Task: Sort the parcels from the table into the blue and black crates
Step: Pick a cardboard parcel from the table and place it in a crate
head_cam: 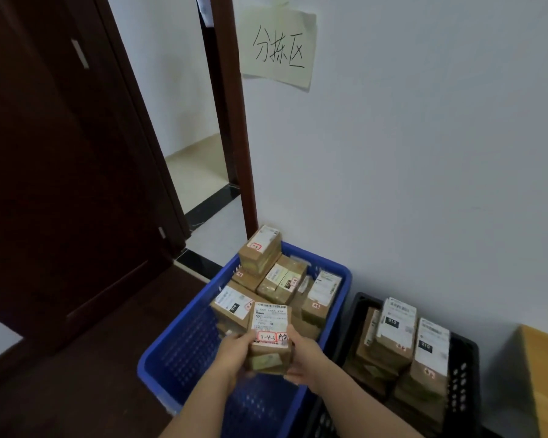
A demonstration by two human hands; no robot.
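Note:
A small brown cardboard parcel [270, 338] with a white shipping label and red-framed stickers is held over the blue crate [184, 346]. My left hand [233, 350] grips its left side and my right hand [304, 355] grips its right side. Several other labelled parcels [276, 276] are piled in the far half of the blue crate. The black crate [462, 368] stands right beside it against the wall, holding stacked parcels [402, 343].
A paper sign [277, 47] hangs on the white wall above the crates. A dark wooden door [60, 153] stands open at left, with a doorway behind it. A light wooden table corner [544, 374] shows at the right edge. The floor is dark.

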